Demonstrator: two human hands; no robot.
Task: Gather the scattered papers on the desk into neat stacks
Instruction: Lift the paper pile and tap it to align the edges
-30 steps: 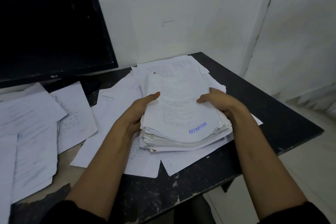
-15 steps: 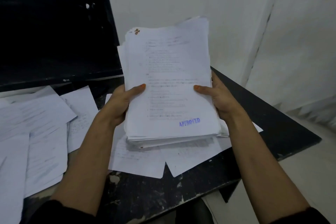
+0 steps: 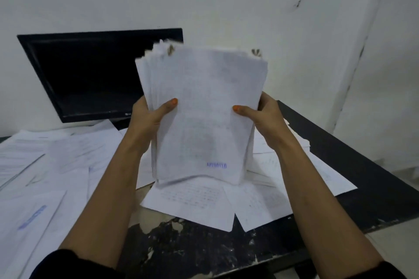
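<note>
A thick stack of white papers [image 3: 204, 106] stands nearly upright in front of me, its lower edge just above or on loose sheets on the desk. A blue stamp shows near its bottom right corner. My left hand [image 3: 150, 118] grips the stack's left edge, thumb on the front sheet. My right hand [image 3: 260, 115] grips the right edge the same way. Loose sheets [image 3: 195, 201] lie under the stack, and more scattered papers [image 3: 45, 165] cover the desk's left side.
A black monitor [image 3: 95, 75] stands at the back left against the white wall. The dark, worn desk [image 3: 204, 249] shows chipped paint near its front edge; its right corner [image 3: 385, 192] borders the floor.
Both hands have lifted the stack off the pile and tipped it from lying flat to nearly upright. The view has tilted up, showing more wall.
</note>
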